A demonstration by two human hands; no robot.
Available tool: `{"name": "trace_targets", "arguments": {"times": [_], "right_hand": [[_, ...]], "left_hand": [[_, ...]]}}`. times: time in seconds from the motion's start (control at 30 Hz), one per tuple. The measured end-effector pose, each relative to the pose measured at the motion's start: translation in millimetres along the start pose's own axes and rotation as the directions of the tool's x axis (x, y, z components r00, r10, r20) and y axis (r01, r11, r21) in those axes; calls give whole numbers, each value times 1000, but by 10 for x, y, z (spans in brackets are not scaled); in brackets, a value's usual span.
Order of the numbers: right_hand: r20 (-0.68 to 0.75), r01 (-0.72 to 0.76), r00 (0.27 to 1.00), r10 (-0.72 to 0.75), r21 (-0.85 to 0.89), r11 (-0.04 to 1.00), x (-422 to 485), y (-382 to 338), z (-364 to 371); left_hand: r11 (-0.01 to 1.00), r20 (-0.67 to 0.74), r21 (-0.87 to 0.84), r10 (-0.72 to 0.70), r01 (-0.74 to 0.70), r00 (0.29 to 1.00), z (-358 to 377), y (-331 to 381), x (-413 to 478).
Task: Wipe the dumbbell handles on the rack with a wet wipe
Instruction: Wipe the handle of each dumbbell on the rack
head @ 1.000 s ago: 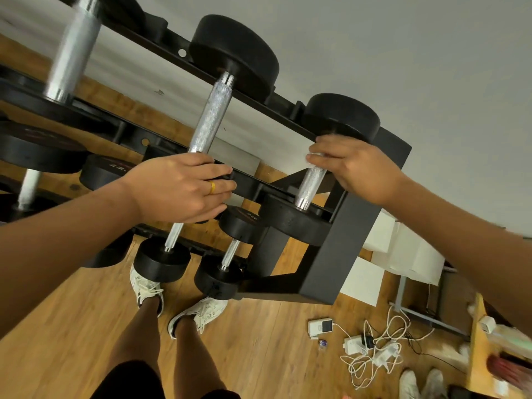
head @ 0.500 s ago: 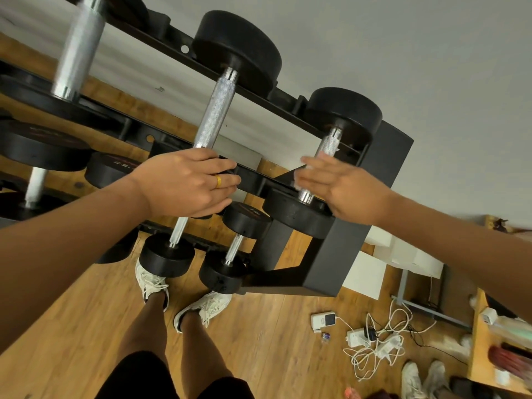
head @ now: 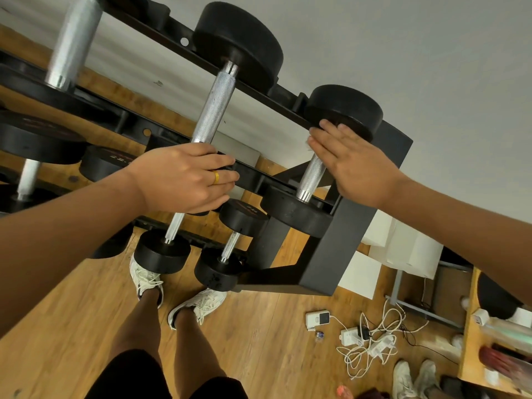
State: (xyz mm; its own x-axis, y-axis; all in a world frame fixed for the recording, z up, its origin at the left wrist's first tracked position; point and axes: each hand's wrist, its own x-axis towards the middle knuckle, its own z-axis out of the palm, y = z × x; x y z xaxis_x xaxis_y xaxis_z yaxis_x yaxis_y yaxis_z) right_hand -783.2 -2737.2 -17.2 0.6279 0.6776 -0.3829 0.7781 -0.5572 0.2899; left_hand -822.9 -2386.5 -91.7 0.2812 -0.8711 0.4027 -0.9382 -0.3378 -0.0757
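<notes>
End handle (head: 312, 177), last dumbbell on the rack (head: 339, 254), sits at 3 o'clock of your left hand (head: 187, 180). Your right hand (head: 355, 164) is now at its upper end by the far weight (head: 345, 108), up from the lower end half a second ago, with fingers straight and together, thumb hidden, and a white scrap of wipe (head: 308, 144) at their 9 o'clock, so judge this another pass. Your left hand is unmoved over the middle handle (head: 213, 108), fingers together; you cannot tell whether they clamp it.
</notes>
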Motion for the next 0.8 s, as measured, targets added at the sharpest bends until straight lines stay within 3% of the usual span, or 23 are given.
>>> {"name": "trace_targets", "arguments": {"times": [0.23, 0.4, 0.57, 0.63, 0.73, 0.8], "right_hand": [[19, 23, 1000, -24, 51, 998, 27, -43, -73], [77, 164, 983, -168, 54, 985, -73, -151, -23], [52, -6, 999, 6, -11, 1000, -5, 5, -127], [87, 58, 994, -60, 32, 998, -59, -192, -80], [129, 272, 949, -289, 135, 953, -112, -342, -51], [111, 278, 951, -288, 102, 955, -25, -145, -97]], "left_hand": [[1000, 13, -8, -2, 2, 1000, -8, -2, 0], [1000, 13, -14, -20, 20, 1000, 7, 6, -2], [1000, 10, -19, -13, 13, 1000, 22, -7, -19], [1000, 21, -14, -20, 20, 1000, 20, -4, -24], [999, 29, -20, -29, 30, 999, 25, -3, -27], [1000, 31, -15, -27, 28, 999, 25, -2, -30]]}}
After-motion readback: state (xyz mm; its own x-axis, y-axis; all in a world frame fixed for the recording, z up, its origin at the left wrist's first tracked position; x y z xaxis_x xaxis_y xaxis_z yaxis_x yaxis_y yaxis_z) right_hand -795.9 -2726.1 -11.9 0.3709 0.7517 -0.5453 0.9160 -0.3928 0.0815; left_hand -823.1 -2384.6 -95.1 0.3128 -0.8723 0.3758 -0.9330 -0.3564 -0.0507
